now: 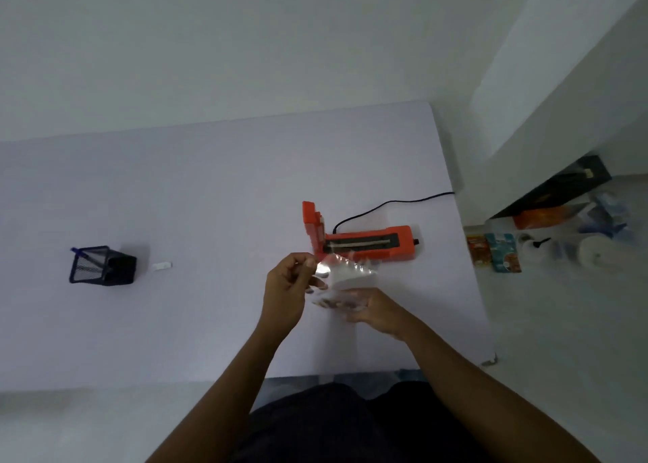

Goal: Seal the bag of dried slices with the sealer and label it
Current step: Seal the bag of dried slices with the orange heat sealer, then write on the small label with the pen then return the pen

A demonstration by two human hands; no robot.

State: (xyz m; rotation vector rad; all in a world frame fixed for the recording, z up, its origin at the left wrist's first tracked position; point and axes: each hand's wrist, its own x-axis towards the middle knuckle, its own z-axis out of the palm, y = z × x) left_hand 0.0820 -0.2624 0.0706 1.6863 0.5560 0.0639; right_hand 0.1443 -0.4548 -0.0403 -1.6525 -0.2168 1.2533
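Note:
A clear plastic bag (345, 275) with dried slices at its bottom hangs above the white table (210, 189), just in front of the orange sealer (364, 243). The sealer's lid stands raised at its left end, and its dark sealing strip is exposed. My left hand (289, 289) pinches the bag's top left corner. My right hand (373, 310) lies palm up under the bag's lower part, with the fingers spread flat. A small white label (162, 266) lies on the table to the left.
A black mesh pen holder (100, 265) with a blue pen stands at the left. The sealer's black cord (385, 204) runs to the table's right edge. Packets, jars and boxes (547, 241) clutter the floor on the right.

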